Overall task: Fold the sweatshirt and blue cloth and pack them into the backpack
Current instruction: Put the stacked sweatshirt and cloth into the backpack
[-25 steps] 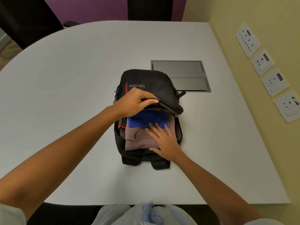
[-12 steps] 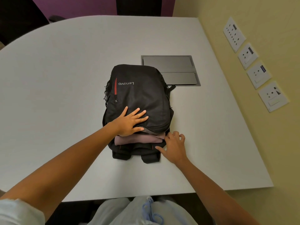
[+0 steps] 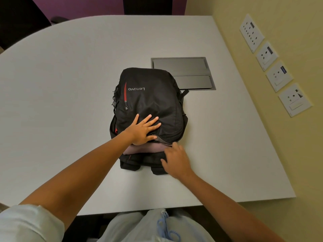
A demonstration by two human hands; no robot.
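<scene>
A black backpack point(image 3: 150, 102) with a red zipper lies flat on the white table point(image 3: 61, 84), its front flap laid down over the opening. A strip of the mauve sweatshirt point(image 3: 148, 148) shows at the near opening. The blue cloth is hidden inside. My left hand point(image 3: 143, 129) lies flat with spread fingers on the flap's near part. My right hand point(image 3: 174, 158) rests at the opening's right near edge, fingers touching the bag rim and the sweatshirt; whether it grips anything I cannot tell.
A grey metal cable hatch point(image 3: 183, 74) is set into the table just behind the backpack. Wall sockets point(image 3: 277, 67) line the yellow wall on the right. A dark chair point(image 3: 22, 16) stands at the far left.
The flap, lifted by my left hand a second ago, now lies down over the blue cloth and most of the sweatshirt. My right hand came off the clothes to the opening's right edge.
</scene>
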